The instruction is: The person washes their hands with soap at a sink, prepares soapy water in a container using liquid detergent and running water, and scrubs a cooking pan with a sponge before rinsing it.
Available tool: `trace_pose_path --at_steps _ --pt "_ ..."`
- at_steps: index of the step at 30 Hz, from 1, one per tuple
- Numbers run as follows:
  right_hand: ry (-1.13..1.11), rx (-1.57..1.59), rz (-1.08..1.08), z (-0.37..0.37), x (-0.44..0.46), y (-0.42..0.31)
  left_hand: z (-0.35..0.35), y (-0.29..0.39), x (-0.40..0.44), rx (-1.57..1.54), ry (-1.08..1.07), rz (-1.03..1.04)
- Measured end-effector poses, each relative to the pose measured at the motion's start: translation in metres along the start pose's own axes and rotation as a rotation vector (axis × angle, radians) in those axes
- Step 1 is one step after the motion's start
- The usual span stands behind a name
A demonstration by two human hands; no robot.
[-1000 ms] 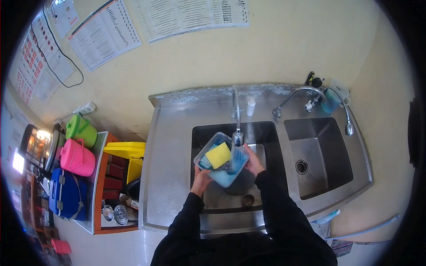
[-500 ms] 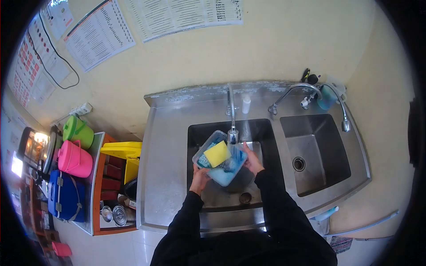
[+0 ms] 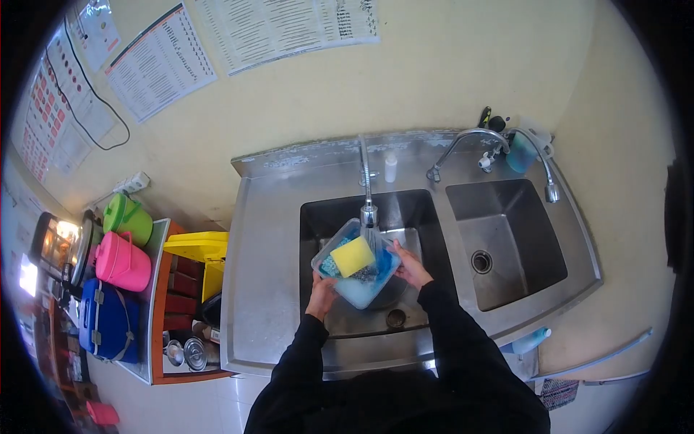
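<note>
A clear plastic container (image 3: 359, 292) is held over the left sink basin (image 3: 426, 318), with bluish soapy water and a yellow sponge (image 3: 352, 257) in it. Beside the sponge lie a blue textured item (image 3: 330, 267) and a dark scourer-like item, partly hidden. My left hand (image 3: 322, 295) grips the container's left lower side. On its right side, my right hand (image 3: 410, 266) holds the rim. Water runs from the faucet (image 3: 369, 215) into the container.
The right basin (image 3: 506, 239) has a curved faucet (image 3: 470, 134) behind it. A white bottle (image 3: 390, 167) stands behind the left basin. At left are a pink bucket (image 3: 123, 262), a green bucket (image 3: 129, 219), a blue cooler (image 3: 108, 322) and a yellow bin (image 3: 196, 246).
The view has shifted, so the sinks and faucets appear farther left. Both hands still hold the container, which now sits slightly lower relative to the faucet head.
</note>
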State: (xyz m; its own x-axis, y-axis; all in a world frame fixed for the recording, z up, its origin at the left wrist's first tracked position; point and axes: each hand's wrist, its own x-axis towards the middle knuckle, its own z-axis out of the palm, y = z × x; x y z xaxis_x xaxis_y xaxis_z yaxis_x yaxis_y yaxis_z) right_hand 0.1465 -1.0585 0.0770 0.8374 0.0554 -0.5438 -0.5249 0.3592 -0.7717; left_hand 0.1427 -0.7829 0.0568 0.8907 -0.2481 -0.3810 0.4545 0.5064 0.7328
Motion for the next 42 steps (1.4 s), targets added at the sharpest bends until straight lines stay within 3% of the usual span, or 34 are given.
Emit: trace_pose_path --at_steps 18,42 --pt "0.018 -0.094 -0.047 -0.038 -0.07 0.008 0.018 -0.028 -0.01 -0.012 -0.09 -0.102" --pt "-0.041 -0.046 -0.078 -0.012 -0.049 0.018 -0.006 0.002 -0.003 0.052 -0.03 -0.076"
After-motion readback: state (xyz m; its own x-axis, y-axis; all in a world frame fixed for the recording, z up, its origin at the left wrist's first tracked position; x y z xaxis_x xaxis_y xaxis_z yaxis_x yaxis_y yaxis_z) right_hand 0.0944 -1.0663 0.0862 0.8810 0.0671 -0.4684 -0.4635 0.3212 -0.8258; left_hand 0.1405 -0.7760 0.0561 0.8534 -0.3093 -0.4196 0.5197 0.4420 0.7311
